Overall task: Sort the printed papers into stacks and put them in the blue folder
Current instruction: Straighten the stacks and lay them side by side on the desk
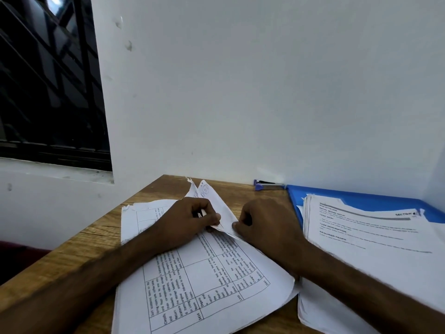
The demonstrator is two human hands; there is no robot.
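A pile of printed papers point(199, 280) with tables lies on the wooden desk in front of me. My left hand point(190, 220) pinches the lifted far corner of the top sheets point(216, 201), which are folded upward. My right hand point(267, 227) pinches the same raised sheets from the right, thumb against their edge. To the right lies a second stack of printed papers point(366, 239) with headed text, resting on the open blue folder point(356, 198) against the wall.
A blue stapler point(268, 185) lies by the wall behind the folder's left corner. The desk point(79, 256) ends at the left, under a dark barred window point(48, 80). A white wall rises right behind the desk.
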